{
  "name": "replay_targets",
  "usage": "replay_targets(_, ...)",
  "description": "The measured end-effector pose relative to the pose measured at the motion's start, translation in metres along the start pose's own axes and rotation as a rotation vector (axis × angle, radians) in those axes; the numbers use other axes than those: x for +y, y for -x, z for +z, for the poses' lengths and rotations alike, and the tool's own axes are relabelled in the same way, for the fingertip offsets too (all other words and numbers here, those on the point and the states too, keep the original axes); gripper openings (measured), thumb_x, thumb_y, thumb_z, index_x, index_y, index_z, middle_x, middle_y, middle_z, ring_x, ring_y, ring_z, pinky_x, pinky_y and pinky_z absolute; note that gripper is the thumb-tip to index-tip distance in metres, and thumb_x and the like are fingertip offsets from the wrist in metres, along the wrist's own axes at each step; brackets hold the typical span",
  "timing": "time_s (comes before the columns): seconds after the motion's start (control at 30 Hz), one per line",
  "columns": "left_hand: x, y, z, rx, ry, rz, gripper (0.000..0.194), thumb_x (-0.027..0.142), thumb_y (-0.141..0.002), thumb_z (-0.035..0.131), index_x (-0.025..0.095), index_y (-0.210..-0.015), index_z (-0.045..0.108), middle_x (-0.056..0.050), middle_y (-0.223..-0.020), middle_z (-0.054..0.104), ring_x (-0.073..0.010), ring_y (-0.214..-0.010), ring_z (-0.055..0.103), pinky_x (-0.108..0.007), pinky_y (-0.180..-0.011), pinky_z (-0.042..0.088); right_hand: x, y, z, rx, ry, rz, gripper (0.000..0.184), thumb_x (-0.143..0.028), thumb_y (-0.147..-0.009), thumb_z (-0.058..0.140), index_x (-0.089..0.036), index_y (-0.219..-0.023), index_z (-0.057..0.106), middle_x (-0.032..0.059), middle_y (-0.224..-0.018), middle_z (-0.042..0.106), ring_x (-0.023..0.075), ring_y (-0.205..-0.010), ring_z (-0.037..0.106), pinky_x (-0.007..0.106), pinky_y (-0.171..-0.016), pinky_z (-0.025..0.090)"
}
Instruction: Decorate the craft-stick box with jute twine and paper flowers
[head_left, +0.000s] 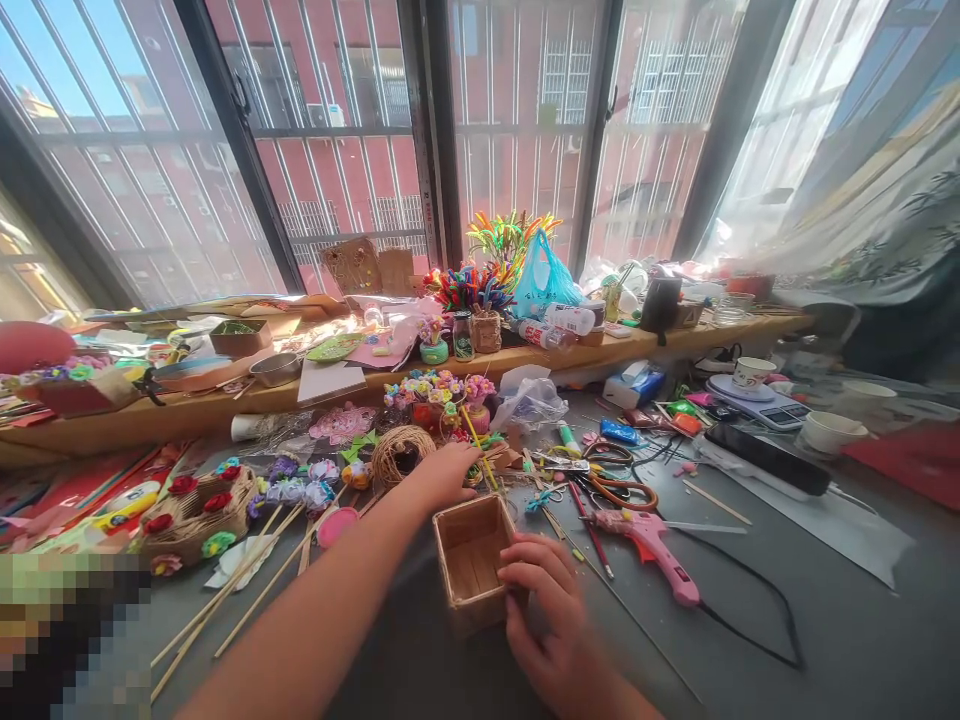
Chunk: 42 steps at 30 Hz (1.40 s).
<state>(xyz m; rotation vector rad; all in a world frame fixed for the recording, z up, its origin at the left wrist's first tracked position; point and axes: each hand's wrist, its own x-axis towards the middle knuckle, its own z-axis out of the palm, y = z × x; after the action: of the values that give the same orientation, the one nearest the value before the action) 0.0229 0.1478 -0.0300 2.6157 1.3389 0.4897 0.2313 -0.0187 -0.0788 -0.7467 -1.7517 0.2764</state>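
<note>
One box [466,542]: mouth up, just left of your right grip [551,603].
Right grip: your fingers are clamped on the box's right side.
Left grip [448,472]: past the far rim, near the twine [385,452]; cannot tell whether apart or together.
Glue gun [651,550]: on the worktop [847,650], to your right.

Place: a handicraft workspace in a room; whether home or studio, I cannot tell
Outlook: tall barred windows [330,130] facing a pink building [487,150]
Surfaces: a grey tabletop [750,635] running up to a wooden ledge [461,370], both crowded
Tools: pink glue gun [661,552], scissors [577,466], digital scale [787,412]
Supplies: coil of twine [386,452], thin wooden sticks [225,590], colourful fuzzy stems [472,290]
Handiwork: small bright flowers [427,390], a brown holder [193,540] trimmed with red roses [217,503]
</note>
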Motion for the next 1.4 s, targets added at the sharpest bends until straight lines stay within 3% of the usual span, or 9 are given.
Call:
replay_targets(0.1,0.002,0.006,-0.001,0.082,0.039,-0.029,0.05,0.013,-0.067,0.085,0.022,-0.114,0.072,-0.011,-0.117,0.078,-0.0344,-0.114,0.072,-0.045,-0.103,0.057,0.001,0.002,0.0,-0.046,0.042,0.0,0.041,-0.003,-0.087,0.056,-0.027,-0.12,0.064,0.0089,-0.127,0.071,0.0285,-0.128,0.062,0.047,-0.106,0.057)
replay_targets(0.2,0.005,0.03,-0.018,0.271,0.081,-0.111,0.047,0.022,-0.082,0.077,0.021,-0.127,0.064,-0.012,-0.128,0.073,-0.0319,-0.121,0.069,-0.046,-0.108,0.054,0.002,0.003,-0.001,-0.076,0.068,0.021,0.035,-0.006,-0.091,0.058,-0.027,-0.118,0.065,0.0089,-0.137,0.069,0.0306,-0.139,0.055,0.049,-0.109,0.055)
replay_targets(0.37,0.021,0.093,-0.048,0.54,0.144,-0.244,0.04,0.036,-0.101,0.06,0.022,-0.137,0.048,-0.014,-0.132,0.065,-0.0257,-0.107,0.072,-0.04,-0.087,0.063,0.007,-0.016,-0.001,-0.043,0.02,0.079,0.023,-0.013,-0.098,0.059,-0.029,-0.113,0.069,0.0075,-0.114,0.075,0.0296,-0.122,0.064,0.051,-0.105,0.055)
replay_targets(0.47,0.039,0.124,-0.041,0.694,0.224,-0.174,0.042,0.032,-0.098,0.068,0.025,-0.136,0.051,-0.012,-0.131,0.063,-0.0261,-0.115,0.07,-0.042,-0.096,0.061,0.012,-0.041,0.002,-0.057,0.028,0.075,0.018,-0.016,-0.099,0.06,-0.027,-0.108,0.071,0.0073,-0.103,0.076,0.0284,-0.104,0.068,0.048,-0.093,0.059)
replay_targets(0.6,0.054,0.146,-0.007,0.819,0.074,0.097,0.044,0.021,-0.093,0.076,0.024,-0.132,0.057,-0.011,-0.128,0.063,-0.0251,-0.118,0.067,-0.04,-0.1,0.06,0.016,-0.062,0.012,-0.043,0.039,0.037,0.016,-0.017,-0.096,0.062,-0.026,-0.104,0.073,0.0078,-0.098,0.076,0.0283,-0.096,0.07,0.046,-0.086,0.06)
replay_targets(0.8,0.054,0.148,0.023,0.794,0.024,0.135,0.035,0.024,-0.096,0.074,0.024,-0.128,0.059,-0.01,-0.125,0.064,-0.0237,-0.113,0.069,-0.039,-0.097,0.062,0.021,-0.052,0.022,-0.026,0.043,-0.01,0.017,-0.017,-0.095,0.063,-0.025,-0.107,0.071,0.0075,-0.1,0.076,0.0279,-0.098,0.069,0.045,-0.088,0.06)
replay_targets(1.2,0.061,0.135,0.019,0.81,-0.017,0.198,0.032,0.019,-0.098,0.07,0.027,-0.127,0.061,-0.008,-0.119,0.073,-0.0244,-0.113,0.07,-0.042,-0.099,0.061,0.021,-0.047,0.021,-0.03,0.0,-0.004,0.016,-0.019,-0.098,0.061,-0.026,-0.111,0.07,0.0074,-0.104,0.076,0.0271,-0.101,0.068,0.046,-0.091,0.059)
replay_targets(1.3,0.06,0.135,0.019,0.796,-0.026,0.192,0.029,0.02,-0.097,0.072,0.026,-0.124,0.062,-0.009,-0.121,0.072,-0.0262,-0.121,0.067,-0.044,-0.103,0.06,0.019,-0.045,0.022,-0.04,-0.017,0.006,0.017,-0.032,-0.098,0.066,-0.026,-0.113,0.069,0.0089,-0.109,0.075,0.0295,-0.106,0.067,0.049,-0.096,0.057)
replay_targets(1.4,0.06,0.136,0.02,0.758,0.01,0.186,0.029,0.023,-0.099,0.071,0.027,-0.126,0.061,-0.011,-0.127,0.07,-0.0279,-0.129,0.064,-0.046,-0.105,0.059,0.015,-0.042,0.027,-0.03,-0.025,0.029,0.033,-0.049,-0.09,0.076,-0.025,-0.111,0.068,0.011,-0.115,0.073,0.0335,-0.114,0.064,0.054,-0.102,0.053)
